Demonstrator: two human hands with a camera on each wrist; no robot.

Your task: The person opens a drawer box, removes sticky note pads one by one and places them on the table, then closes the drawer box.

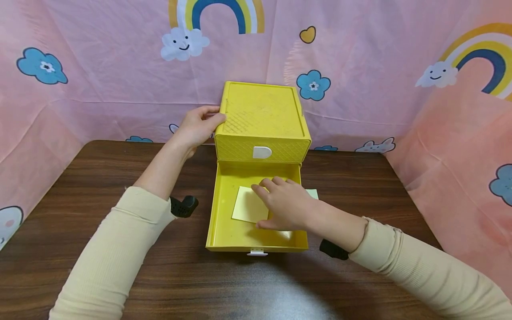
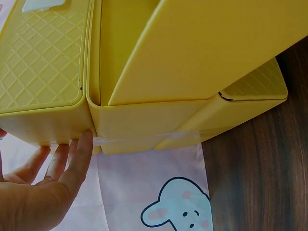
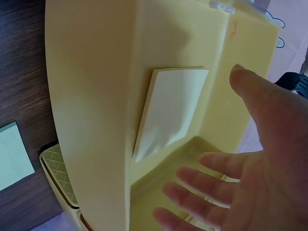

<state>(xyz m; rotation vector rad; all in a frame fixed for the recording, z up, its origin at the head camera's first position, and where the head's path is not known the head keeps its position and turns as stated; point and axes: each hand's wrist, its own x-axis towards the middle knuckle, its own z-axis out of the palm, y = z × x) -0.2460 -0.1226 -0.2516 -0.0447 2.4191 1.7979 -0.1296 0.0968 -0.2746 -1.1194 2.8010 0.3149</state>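
Observation:
A yellow plastic drawer unit stands at the back of the table, with one drawer pulled out beneath a closed upper one. My left hand touches the unit's left side, and its extended fingers press the side wall in the left wrist view. Inside the pulled-out drawer lies a pale yellow sticky-note pad. Above that pad hovers my right hand, fingers spread and holding nothing; the right wrist view shows the pad apart from the fingertips.
On the table right of the drawer lies a pale green sticky-note pad, partly hidden by my right arm in the head view. White tabs mark the upper drawer and the pulled-out one. Patterned pink cloth hangs around the dark wooden table.

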